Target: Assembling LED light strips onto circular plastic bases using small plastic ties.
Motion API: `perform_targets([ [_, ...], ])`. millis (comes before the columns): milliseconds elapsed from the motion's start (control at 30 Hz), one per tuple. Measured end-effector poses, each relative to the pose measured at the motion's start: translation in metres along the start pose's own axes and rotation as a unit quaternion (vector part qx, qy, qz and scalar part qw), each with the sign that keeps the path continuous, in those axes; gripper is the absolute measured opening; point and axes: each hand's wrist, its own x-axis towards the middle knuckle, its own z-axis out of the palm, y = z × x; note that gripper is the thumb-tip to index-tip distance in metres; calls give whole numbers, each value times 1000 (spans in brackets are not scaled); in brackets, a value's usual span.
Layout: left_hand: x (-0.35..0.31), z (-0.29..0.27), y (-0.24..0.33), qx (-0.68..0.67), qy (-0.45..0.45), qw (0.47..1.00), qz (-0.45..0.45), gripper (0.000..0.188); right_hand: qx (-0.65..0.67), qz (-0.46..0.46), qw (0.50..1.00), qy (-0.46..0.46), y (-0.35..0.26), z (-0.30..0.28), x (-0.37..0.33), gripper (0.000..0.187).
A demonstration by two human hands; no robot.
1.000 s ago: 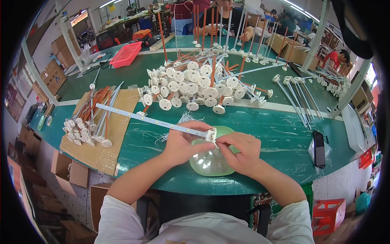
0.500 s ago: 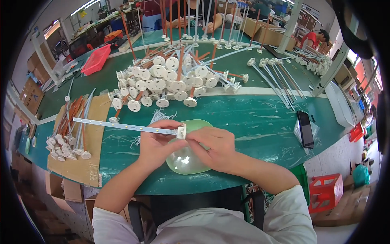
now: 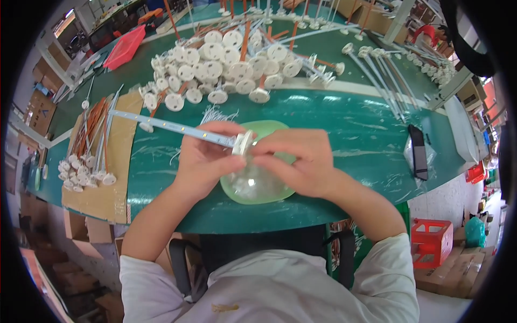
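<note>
Two hands on one part: our left hand pinches the pale, narrow strip with small yellow squares at its right end, by the white, round, plastic-looking end cap. Our right hand has fingers drawn narrow at the cap's outer side; can't tell if they grip anything. Cap's over the translucent green bowl. Probably mid-fit at the cap; next move likely needs steady left, fine right-hand pinch.

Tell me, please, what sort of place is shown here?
Probably an assembly workshop: the table bears a big pile of white-ended strips, more lie on cardboard, and the left hand holds a similar strip.
</note>
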Motion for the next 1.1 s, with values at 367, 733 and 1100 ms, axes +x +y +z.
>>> perform_targets([
  [367,-4,-1,-9,0,13,1000,-14,52,-109,-72,988,76,-2,15,-5,12],
  [733,-6,7,-9,-55,37,998,-12,50,-104,-94,981,134,-5,22,-7,16],
  [1100,-2,-3,3,64,9,998,12,48,-59,-59,995,46,6,12,3,13],
])
